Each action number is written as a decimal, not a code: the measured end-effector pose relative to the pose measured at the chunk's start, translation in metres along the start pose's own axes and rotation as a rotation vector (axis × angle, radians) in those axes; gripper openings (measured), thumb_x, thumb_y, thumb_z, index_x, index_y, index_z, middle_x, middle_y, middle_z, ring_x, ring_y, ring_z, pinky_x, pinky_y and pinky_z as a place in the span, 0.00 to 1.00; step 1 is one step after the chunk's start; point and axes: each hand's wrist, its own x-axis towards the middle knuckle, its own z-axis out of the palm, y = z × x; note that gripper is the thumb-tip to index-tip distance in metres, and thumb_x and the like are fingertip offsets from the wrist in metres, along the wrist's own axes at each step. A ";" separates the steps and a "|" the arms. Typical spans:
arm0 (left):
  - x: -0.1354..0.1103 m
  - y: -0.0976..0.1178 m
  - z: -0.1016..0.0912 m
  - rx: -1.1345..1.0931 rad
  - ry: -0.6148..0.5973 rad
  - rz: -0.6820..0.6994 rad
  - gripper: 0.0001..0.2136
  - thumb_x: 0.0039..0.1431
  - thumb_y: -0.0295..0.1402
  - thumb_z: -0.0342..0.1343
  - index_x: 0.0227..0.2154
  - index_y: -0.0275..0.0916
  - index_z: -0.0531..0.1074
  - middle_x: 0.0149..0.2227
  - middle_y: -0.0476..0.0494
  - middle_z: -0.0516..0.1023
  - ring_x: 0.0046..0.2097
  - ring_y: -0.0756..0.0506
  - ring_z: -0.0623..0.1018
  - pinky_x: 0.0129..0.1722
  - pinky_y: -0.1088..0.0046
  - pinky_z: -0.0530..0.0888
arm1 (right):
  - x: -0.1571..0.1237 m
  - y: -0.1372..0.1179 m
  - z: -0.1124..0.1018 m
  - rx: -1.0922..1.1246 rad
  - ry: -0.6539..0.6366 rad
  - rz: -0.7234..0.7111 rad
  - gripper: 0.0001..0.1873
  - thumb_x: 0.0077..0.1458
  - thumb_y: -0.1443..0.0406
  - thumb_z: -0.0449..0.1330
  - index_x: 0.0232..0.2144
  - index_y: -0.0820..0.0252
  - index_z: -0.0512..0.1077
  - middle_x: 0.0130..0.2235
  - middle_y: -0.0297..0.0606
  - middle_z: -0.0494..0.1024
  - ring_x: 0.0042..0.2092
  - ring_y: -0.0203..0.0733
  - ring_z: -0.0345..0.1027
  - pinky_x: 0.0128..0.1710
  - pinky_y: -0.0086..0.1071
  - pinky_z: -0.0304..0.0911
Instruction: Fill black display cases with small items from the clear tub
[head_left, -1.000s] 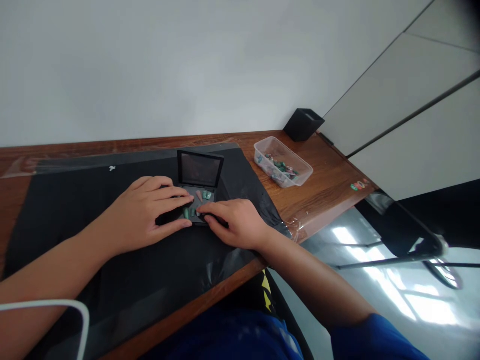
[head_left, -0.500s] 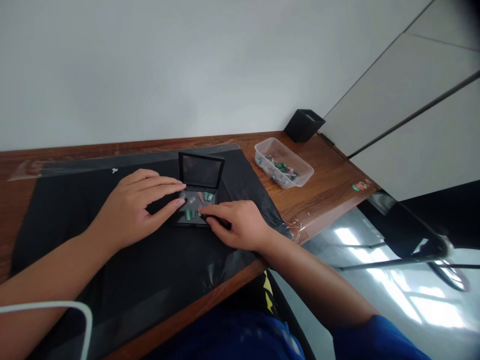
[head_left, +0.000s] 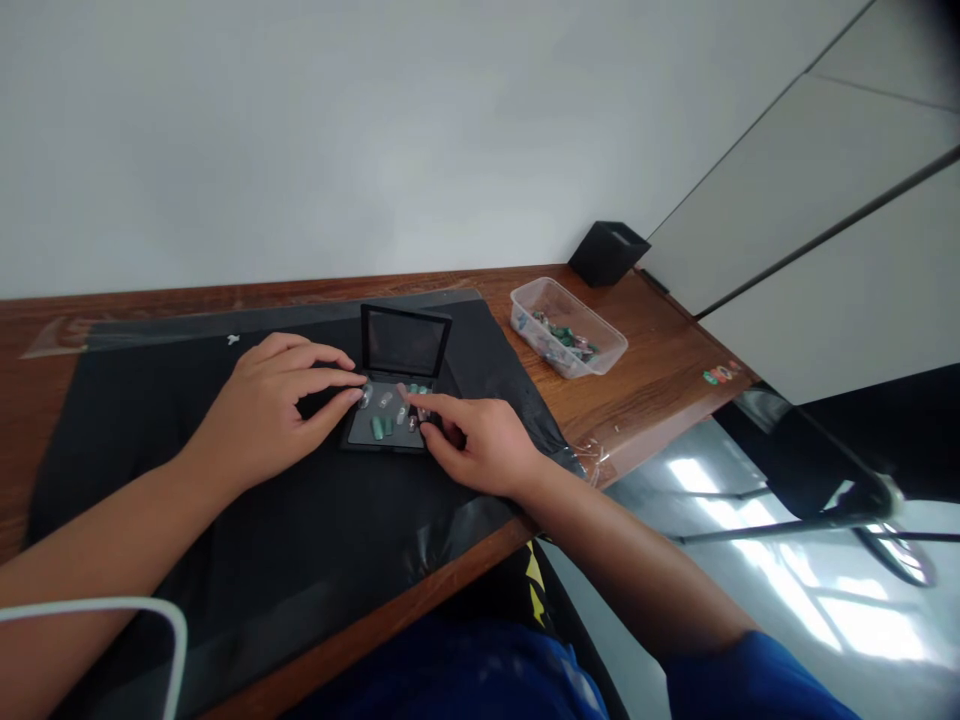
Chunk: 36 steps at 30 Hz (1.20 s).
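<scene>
A flat black case (head_left: pixel 360 437) lies on a black mat with its lid (head_left: pixel 405 342) tilted up. Several press-on nails sit inside, among them green ones (head_left: pixel 377 428), clear ones (head_left: pixel 385 400) and a pink one (head_left: pixel 402 391). My left hand (head_left: pixel 274 400) holds the case's left edge between thumb and index finger, beside a clear nail (head_left: pixel 366 397). Over the right part of the case, my right hand (head_left: pixel 484 440) has its index finger stretched out to the nails. Its thumb is apart, near the right front corner; the other fingers are curled and partly hidden.
A clear plastic tub (head_left: pixel 611 358) with many more nails stands to the right on the wooden table (head_left: pixel 652 340). Behind it is a black box (head_left: pixel 607 250). Small coloured pieces (head_left: pixel 720 374) lie at the right edge. A white cable (head_left: pixel 176 630) crosses the lower left.
My right index finger has shifted up and right, from the front row of nails, uncovering some of them. My left hand stays at the case's left side, its fingertips slightly further left.
</scene>
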 end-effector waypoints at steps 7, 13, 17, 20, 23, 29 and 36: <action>0.000 -0.001 0.003 -0.020 -0.034 0.005 0.14 0.69 0.46 0.57 0.38 0.46 0.84 0.46 0.44 0.84 0.50 0.35 0.77 0.54 0.50 0.73 | 0.001 -0.002 0.002 -0.024 -0.023 0.013 0.20 0.66 0.63 0.56 0.54 0.55 0.81 0.36 0.35 0.87 0.32 0.36 0.77 0.34 0.29 0.59; -0.001 -0.002 0.005 -0.048 -0.018 0.015 0.14 0.67 0.47 0.58 0.39 0.46 0.83 0.46 0.42 0.84 0.50 0.35 0.77 0.55 0.50 0.73 | 0.001 0.000 0.002 -0.037 -0.025 -0.026 0.20 0.67 0.64 0.55 0.55 0.55 0.80 0.38 0.35 0.88 0.33 0.36 0.77 0.34 0.30 0.59; -0.001 -0.002 0.007 -0.053 -0.037 0.014 0.13 0.68 0.47 0.58 0.43 0.47 0.83 0.49 0.42 0.83 0.53 0.34 0.77 0.57 0.47 0.72 | 0.001 0.000 0.003 -0.051 -0.037 -0.029 0.20 0.67 0.64 0.55 0.56 0.54 0.80 0.40 0.35 0.88 0.34 0.36 0.78 0.34 0.30 0.58; -0.001 0.000 0.007 -0.063 -0.047 0.068 0.11 0.68 0.43 0.59 0.43 0.47 0.84 0.51 0.42 0.82 0.55 0.34 0.76 0.58 0.47 0.72 | 0.001 0.000 0.003 -0.063 -0.043 -0.025 0.20 0.67 0.64 0.55 0.56 0.54 0.80 0.41 0.35 0.88 0.35 0.36 0.78 0.35 0.30 0.59; 0.000 0.004 0.005 -0.081 -0.028 0.146 0.08 0.69 0.38 0.59 0.40 0.47 0.84 0.49 0.44 0.84 0.55 0.36 0.77 0.58 0.50 0.72 | 0.001 0.000 0.002 -0.067 -0.045 -0.030 0.20 0.67 0.64 0.55 0.56 0.54 0.79 0.40 0.35 0.88 0.35 0.36 0.78 0.34 0.30 0.58; -0.002 0.005 0.002 -0.055 -0.097 0.190 0.11 0.72 0.39 0.55 0.41 0.48 0.84 0.52 0.47 0.84 0.59 0.35 0.75 0.59 0.49 0.69 | 0.001 0.000 0.002 -0.044 -0.016 -0.039 0.19 0.67 0.65 0.55 0.54 0.54 0.80 0.38 0.35 0.87 0.32 0.35 0.77 0.33 0.29 0.59; -0.006 0.001 0.005 -0.092 -0.214 0.110 0.16 0.74 0.40 0.49 0.49 0.51 0.82 0.59 0.48 0.81 0.65 0.34 0.70 0.63 0.45 0.66 | 0.001 -0.003 -0.001 -0.065 -0.035 0.017 0.22 0.67 0.63 0.55 0.60 0.55 0.77 0.31 0.33 0.85 0.29 0.35 0.74 0.31 0.29 0.57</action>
